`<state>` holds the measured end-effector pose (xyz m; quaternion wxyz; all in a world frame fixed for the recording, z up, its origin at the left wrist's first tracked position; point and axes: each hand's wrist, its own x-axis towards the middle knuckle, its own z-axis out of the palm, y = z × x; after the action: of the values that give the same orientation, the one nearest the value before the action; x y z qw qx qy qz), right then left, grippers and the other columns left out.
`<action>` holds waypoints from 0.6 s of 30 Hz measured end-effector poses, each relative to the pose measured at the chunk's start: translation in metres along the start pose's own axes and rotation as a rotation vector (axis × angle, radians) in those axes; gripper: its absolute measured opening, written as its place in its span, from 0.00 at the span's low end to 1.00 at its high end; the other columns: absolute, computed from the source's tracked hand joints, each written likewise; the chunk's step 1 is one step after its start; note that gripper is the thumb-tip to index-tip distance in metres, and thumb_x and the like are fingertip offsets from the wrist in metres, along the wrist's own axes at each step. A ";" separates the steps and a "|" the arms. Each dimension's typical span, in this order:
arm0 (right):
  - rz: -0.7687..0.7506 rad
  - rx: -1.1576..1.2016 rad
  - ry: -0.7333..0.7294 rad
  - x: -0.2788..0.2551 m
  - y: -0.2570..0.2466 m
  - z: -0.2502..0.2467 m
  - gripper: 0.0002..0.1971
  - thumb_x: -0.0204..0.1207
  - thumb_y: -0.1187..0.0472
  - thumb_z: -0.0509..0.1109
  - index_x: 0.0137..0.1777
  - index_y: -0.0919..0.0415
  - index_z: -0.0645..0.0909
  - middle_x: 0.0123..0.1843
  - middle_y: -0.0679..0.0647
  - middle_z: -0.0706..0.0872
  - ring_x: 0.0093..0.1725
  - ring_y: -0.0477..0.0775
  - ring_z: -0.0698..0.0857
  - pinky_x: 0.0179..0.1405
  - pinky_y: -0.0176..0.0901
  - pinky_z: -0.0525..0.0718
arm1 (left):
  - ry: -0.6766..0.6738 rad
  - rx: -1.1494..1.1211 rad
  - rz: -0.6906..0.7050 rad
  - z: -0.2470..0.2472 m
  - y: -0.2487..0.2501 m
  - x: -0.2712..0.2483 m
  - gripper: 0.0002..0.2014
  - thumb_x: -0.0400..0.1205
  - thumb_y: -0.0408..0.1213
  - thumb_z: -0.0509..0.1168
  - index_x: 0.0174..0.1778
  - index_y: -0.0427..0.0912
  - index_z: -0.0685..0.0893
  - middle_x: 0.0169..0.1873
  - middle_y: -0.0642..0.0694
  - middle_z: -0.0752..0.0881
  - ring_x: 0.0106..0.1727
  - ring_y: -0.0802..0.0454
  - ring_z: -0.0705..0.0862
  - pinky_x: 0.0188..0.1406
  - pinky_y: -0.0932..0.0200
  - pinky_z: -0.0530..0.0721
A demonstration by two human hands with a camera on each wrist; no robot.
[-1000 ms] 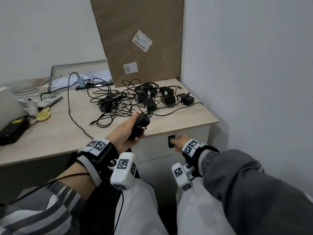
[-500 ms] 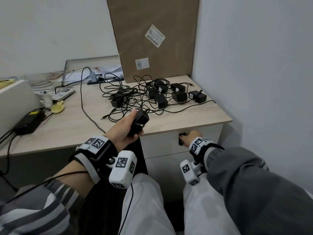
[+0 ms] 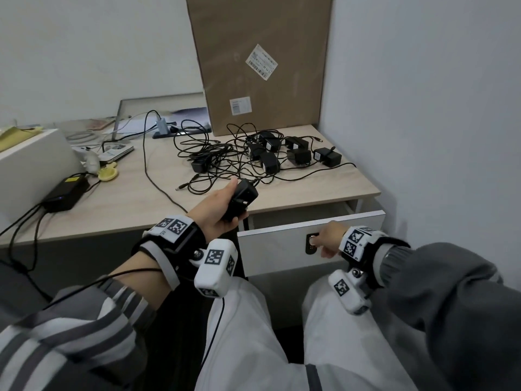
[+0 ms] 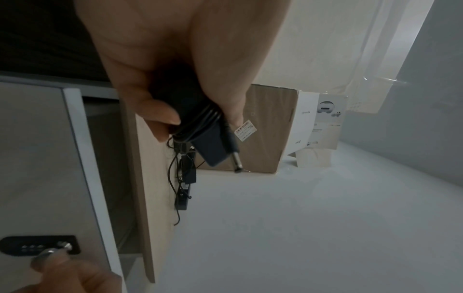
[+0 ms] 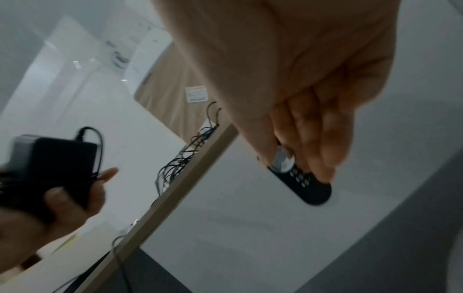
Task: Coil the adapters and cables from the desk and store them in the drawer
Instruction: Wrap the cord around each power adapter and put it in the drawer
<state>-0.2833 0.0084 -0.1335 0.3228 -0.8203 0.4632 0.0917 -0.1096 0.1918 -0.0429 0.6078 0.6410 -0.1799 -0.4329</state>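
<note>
The left hand is wrapped tight around a small black power adapter with its thin black cable wound round it. It holds the adapter in the air, just above the front edge of the light wooden desk. In the left wrist view, the round metal plug tip sticks out past the fingers.

The right hand pinches the little silver knob on the black lock plate of the white drawer. The drawer is pulled partway out from under the desk — a dark gap shows behind its front.

More black adapters and a messy heap of black cables lie on the desk, near a tall brown cardboard box that leans on the wall. A flat black power brick sits far to the left — well apart from the heap.
</note>
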 end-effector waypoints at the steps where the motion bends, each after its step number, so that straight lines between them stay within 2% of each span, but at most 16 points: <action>1: -0.021 -0.063 -0.004 -0.012 0.002 -0.004 0.13 0.77 0.52 0.67 0.39 0.62 0.82 0.34 0.55 0.90 0.28 0.50 0.85 0.28 0.36 0.81 | -0.009 -0.006 -0.009 0.004 0.001 -0.003 0.20 0.84 0.60 0.55 0.47 0.46 0.79 0.38 0.46 0.80 0.35 0.53 0.82 0.16 0.71 0.73; 2: -0.051 -0.150 0.038 -0.025 0.001 -0.009 0.13 0.77 0.52 0.67 0.40 0.62 0.83 0.38 0.55 0.90 0.31 0.51 0.86 0.31 0.37 0.82 | -0.019 -0.017 -0.017 0.007 0.002 -0.006 0.20 0.84 0.60 0.54 0.47 0.46 0.79 0.38 0.45 0.80 0.35 0.53 0.82 0.16 0.71 0.74; 4: -0.137 -0.317 0.217 -0.046 -0.006 -0.023 0.12 0.77 0.53 0.67 0.42 0.60 0.86 0.45 0.55 0.91 0.42 0.53 0.87 0.43 0.41 0.84 | -0.038 -0.049 -0.030 0.012 0.005 -0.012 0.21 0.84 0.60 0.54 0.48 0.44 0.78 0.38 0.44 0.79 0.35 0.52 0.81 0.14 0.70 0.74; 6: -0.234 -0.347 0.332 -0.057 -0.014 -0.035 0.12 0.79 0.54 0.64 0.52 0.58 0.87 0.54 0.54 0.88 0.53 0.56 0.85 0.53 0.45 0.83 | -0.058 -0.075 -0.036 0.017 0.009 -0.018 0.21 0.84 0.60 0.54 0.48 0.44 0.78 0.38 0.43 0.78 0.35 0.51 0.81 0.13 0.70 0.74; 8: -0.272 -0.352 0.296 -0.060 -0.022 -0.039 0.15 0.81 0.54 0.62 0.59 0.57 0.86 0.59 0.54 0.87 0.59 0.56 0.84 0.61 0.48 0.81 | -0.063 -0.079 -0.037 0.022 0.012 -0.025 0.21 0.84 0.59 0.54 0.47 0.43 0.78 0.38 0.43 0.78 0.36 0.51 0.80 0.13 0.71 0.74; 9: -0.252 -0.346 0.255 -0.057 -0.025 -0.037 0.15 0.81 0.52 0.62 0.59 0.58 0.86 0.59 0.54 0.87 0.59 0.56 0.84 0.62 0.49 0.81 | -0.060 -0.073 -0.034 0.024 0.013 -0.028 0.21 0.85 0.59 0.54 0.48 0.43 0.78 0.38 0.43 0.78 0.36 0.51 0.81 0.13 0.71 0.74; 11: -0.173 -0.369 0.180 -0.050 -0.028 -0.031 0.16 0.81 0.51 0.63 0.57 0.60 0.87 0.57 0.54 0.88 0.57 0.56 0.85 0.61 0.47 0.82 | -0.052 -0.065 -0.030 0.026 0.015 -0.033 0.20 0.85 0.58 0.55 0.50 0.43 0.78 0.38 0.42 0.79 0.35 0.50 0.81 0.13 0.71 0.74; 13: -0.128 -0.429 0.154 -0.043 -0.030 -0.026 0.15 0.81 0.55 0.62 0.59 0.61 0.86 0.59 0.54 0.88 0.58 0.57 0.85 0.62 0.48 0.82 | -0.048 -0.077 -0.042 0.028 0.016 -0.034 0.19 0.86 0.56 0.55 0.53 0.42 0.77 0.38 0.41 0.79 0.35 0.50 0.81 0.12 0.70 0.75; 16: -0.102 -0.494 0.154 -0.046 -0.033 -0.026 0.15 0.80 0.58 0.61 0.59 0.60 0.86 0.60 0.55 0.88 0.58 0.59 0.86 0.62 0.49 0.83 | -0.042 -0.102 -0.055 0.030 0.016 -0.035 0.18 0.86 0.53 0.55 0.59 0.42 0.75 0.38 0.40 0.79 0.33 0.49 0.83 0.12 0.69 0.74; 18: -0.105 -0.560 0.105 -0.060 -0.036 -0.029 0.16 0.80 0.56 0.62 0.62 0.63 0.84 0.60 0.55 0.87 0.60 0.59 0.85 0.61 0.46 0.82 | -0.052 -0.091 -0.055 0.034 0.014 -0.035 0.16 0.86 0.52 0.55 0.57 0.41 0.76 0.38 0.41 0.79 0.29 0.50 0.84 0.12 0.69 0.74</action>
<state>-0.2911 0.0461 -0.0681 0.0635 -0.9039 0.3929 0.1569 -0.1515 0.1947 -0.0138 0.6193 0.6059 -0.1583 -0.4736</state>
